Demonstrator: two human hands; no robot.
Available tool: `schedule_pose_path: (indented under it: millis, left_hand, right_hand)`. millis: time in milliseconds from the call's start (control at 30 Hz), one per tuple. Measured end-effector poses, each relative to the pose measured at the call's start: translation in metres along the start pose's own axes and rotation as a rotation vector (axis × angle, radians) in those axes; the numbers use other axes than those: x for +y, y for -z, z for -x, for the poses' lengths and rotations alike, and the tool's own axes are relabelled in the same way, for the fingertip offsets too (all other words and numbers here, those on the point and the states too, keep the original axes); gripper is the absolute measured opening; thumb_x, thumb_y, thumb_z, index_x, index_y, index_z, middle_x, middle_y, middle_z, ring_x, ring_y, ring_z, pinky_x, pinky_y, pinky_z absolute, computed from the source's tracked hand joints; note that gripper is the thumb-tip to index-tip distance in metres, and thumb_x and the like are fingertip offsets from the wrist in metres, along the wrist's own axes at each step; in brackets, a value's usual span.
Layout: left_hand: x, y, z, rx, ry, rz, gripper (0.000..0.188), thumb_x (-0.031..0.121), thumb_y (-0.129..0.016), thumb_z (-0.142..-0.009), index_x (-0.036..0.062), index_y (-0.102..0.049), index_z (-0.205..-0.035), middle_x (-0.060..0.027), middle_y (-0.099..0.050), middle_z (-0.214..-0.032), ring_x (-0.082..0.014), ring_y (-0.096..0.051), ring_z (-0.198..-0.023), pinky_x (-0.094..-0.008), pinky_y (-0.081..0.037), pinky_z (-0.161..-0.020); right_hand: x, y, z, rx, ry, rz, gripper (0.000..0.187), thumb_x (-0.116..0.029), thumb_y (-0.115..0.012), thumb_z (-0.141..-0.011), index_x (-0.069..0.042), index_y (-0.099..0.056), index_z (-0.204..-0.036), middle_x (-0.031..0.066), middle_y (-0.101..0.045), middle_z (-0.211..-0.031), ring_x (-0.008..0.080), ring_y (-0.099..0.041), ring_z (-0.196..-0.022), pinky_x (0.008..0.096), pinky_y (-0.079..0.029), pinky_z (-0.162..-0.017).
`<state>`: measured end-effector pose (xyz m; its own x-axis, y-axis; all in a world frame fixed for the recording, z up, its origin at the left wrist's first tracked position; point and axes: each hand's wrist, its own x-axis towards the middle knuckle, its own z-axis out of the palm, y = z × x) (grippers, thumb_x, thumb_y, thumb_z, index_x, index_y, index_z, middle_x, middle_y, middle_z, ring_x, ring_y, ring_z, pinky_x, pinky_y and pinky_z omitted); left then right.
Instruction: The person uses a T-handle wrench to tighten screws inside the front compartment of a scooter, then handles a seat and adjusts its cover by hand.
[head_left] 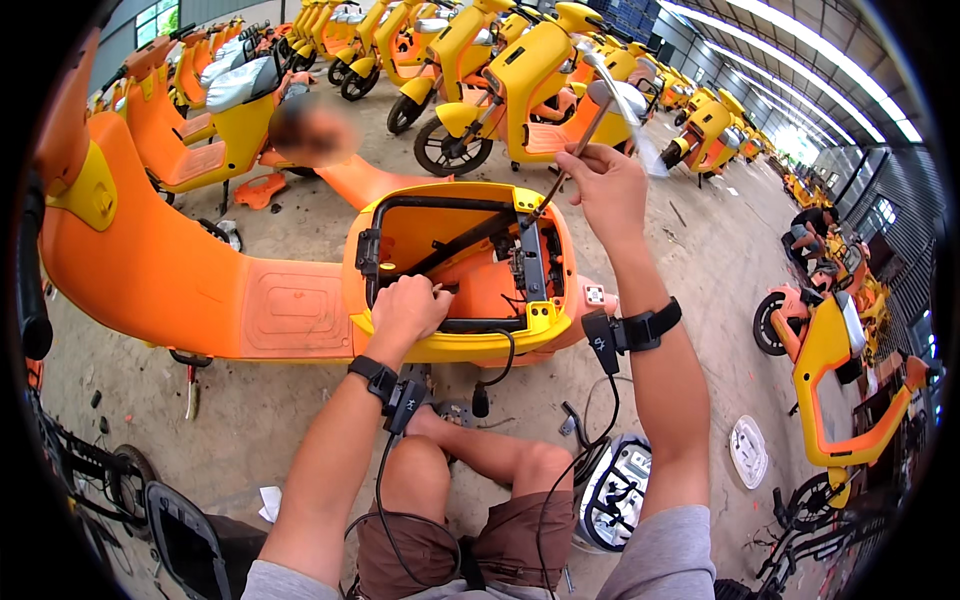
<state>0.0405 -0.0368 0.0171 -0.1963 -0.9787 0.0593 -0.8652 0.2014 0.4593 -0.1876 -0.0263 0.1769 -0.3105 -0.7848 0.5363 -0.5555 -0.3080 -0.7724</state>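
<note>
scooter (300, 310) on its side, bay (455, 260) open | left hand (405, 310) clenched at bay's lower rim, gripping a small part | right hand (608, 185) above bay, grasping long tool (560, 180) angled into it | advice: brace left, lever gently, avoid wiring

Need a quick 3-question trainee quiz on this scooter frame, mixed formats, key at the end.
1. True or false: the right hand holds a long thin tool raised above the open seat compartment.
2. Where is the left hand?
A. Flat on the concrete floor
B. At the front rim of the compartment, fingers closed around something small
C. On a scooter wheel
3. Fill in: the open compartment has a ____ rim and an orange inside.

Key
1. True
2. B
3. yellow
</note>
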Motion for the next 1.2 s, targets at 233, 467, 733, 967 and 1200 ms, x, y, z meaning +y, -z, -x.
schedule_pose_path:
  millis: [233, 467, 733, 967, 1200]
  left_hand:
    - [-0.001, -0.005, -0.002, 0.045, -0.001, 0.006, 0.040, 0.039, -0.058, -0.088, 0.0050, -0.079, -0.089, -0.0242, -0.072, -0.090, -0.0423, -0.070, -0.088, -0.0484, -0.056, -0.083]
    - [-0.002, -0.007, -0.002, 0.042, -0.003, 0.030, 0.040, 0.039, -0.058, -0.087, 0.0051, -0.079, -0.089, -0.0249, -0.072, -0.091, -0.0428, -0.070, -0.088, -0.0486, -0.056, -0.084]
    - [-0.002, -0.003, -0.001, 0.049, -0.005, 0.022, 0.039, 0.038, -0.057, -0.087, 0.0052, -0.079, -0.089, -0.0252, -0.072, -0.092, -0.0426, -0.070, -0.089, -0.0481, -0.056, -0.084]
    - [0.000, -0.005, -0.001, 0.049, -0.016, 0.035, 0.039, 0.038, -0.058, -0.087, 0.0054, -0.079, -0.089, -0.0250, -0.072, -0.090, -0.0431, -0.070, -0.088, -0.0488, -0.056, -0.083]
    - [-0.004, -0.006, -0.002, 0.058, -0.004, 0.024, 0.038, 0.037, -0.058, -0.086, 0.0057, -0.080, -0.089, -0.0251, -0.072, -0.090, -0.0431, -0.070, -0.087, -0.0485, -0.056, -0.084]
  right_hand:
    - [0.019, -0.007, -0.009, 0.088, 0.049, -0.105, 0.028, -0.017, -0.077, -0.091, 0.004, -0.072, -0.110, 0.0060, -0.074, -0.090, 0.0116, -0.068, -0.067, 0.0233, -0.054, -0.062]
    - [0.031, 0.002, -0.009, -0.046, 0.042, -0.308, 0.029, -0.014, -0.076, -0.091, 0.005, -0.070, -0.112, 0.0064, -0.073, -0.088, 0.0107, -0.068, -0.064, 0.0237, -0.054, -0.061]
    - [0.024, -0.007, -0.002, 0.085, 0.083, -0.115, 0.036, -0.012, -0.078, -0.090, 0.006, -0.065, -0.118, 0.0072, -0.071, -0.094, 0.0088, -0.065, -0.068, 0.0218, -0.052, -0.059]
    - [0.044, -0.008, -0.009, -0.022, 0.061, -0.489, 0.029, -0.011, -0.074, -0.093, 0.006, -0.067, -0.116, 0.0100, -0.072, -0.101, 0.0087, -0.065, -0.066, 0.0215, -0.052, -0.057]
    - [0.020, -0.007, 0.000, 0.061, 0.004, -0.069, 0.023, -0.011, -0.076, -0.090, 0.007, -0.072, -0.104, 0.0095, -0.076, -0.086, 0.0115, -0.069, -0.063, 0.0227, -0.056, -0.059]
